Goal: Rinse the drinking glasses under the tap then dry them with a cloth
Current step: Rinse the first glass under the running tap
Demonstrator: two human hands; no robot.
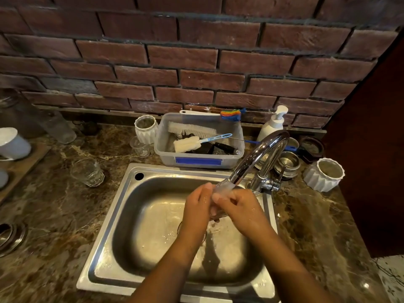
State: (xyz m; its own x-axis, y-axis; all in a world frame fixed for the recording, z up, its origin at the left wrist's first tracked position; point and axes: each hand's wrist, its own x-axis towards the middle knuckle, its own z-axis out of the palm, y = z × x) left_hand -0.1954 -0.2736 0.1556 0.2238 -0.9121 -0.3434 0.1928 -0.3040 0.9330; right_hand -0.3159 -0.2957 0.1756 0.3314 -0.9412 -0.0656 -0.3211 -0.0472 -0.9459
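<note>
Over the steel sink [122, 215], both my hands hold a clear drinking glass [222, 189] right under the chrome tap [262, 149], with water running over it. My left hand [197, 206] wraps its left side and my right hand [238, 204] closes on its right side; most of the glass is hidden between the fingers. Another clear faceted glass [88, 172] lies tilted on the marble counter left of the sink. A small clear glass [140, 147] stands beside the plastic tub. No cloth is in view.
A clear plastic tub [231, 158] with brushes sits behind the sink. White ribbed cups [145, 129] [325, 174], a soap pump bottle [273, 123] and steel bowls [286, 164] ring the tap. White mugs on a wooden tray [13, 147] are at the left. A brick wall stands behind.
</note>
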